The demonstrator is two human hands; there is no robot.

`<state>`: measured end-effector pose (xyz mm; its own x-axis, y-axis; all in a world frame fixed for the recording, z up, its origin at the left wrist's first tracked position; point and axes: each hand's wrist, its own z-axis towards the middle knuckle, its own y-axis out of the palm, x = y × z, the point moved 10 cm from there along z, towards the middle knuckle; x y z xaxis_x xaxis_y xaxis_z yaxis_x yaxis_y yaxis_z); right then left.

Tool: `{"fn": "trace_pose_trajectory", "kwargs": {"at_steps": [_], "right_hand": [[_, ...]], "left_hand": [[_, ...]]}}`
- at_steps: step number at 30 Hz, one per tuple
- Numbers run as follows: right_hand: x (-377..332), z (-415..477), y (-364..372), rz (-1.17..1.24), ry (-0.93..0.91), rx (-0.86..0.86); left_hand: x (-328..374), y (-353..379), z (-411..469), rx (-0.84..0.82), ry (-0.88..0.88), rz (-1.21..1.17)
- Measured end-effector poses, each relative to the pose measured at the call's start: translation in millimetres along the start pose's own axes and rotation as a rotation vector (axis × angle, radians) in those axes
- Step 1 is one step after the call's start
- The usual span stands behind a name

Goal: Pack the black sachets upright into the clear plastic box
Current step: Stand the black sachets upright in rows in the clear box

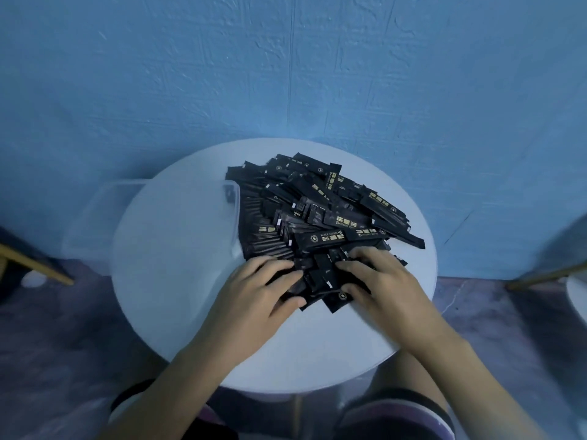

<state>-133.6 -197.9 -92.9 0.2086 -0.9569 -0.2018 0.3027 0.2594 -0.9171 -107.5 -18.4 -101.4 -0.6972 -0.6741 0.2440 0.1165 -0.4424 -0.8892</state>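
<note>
left hand (254, 293), right hand (384, 281) — gripping sachets (317, 211) (heaped)

sachets (317, 211) on table (286, 350), box (104, 211) left (overhanging edge)
</note>
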Motion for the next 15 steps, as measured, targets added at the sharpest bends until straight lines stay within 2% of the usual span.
{"fn": "trace_pose_trajectory", "kwargs": {"at_steps": [7,15], "right_hand": [[-12,10,-13,0.022,-0.077,0.089],[-16,11,-8,0.058,-0.103,0.082]], "left_hand": [[-3,-4,0,0.145,0.002,0.022],[8,-8,4,0.232,-0.011,-0.026]]}}
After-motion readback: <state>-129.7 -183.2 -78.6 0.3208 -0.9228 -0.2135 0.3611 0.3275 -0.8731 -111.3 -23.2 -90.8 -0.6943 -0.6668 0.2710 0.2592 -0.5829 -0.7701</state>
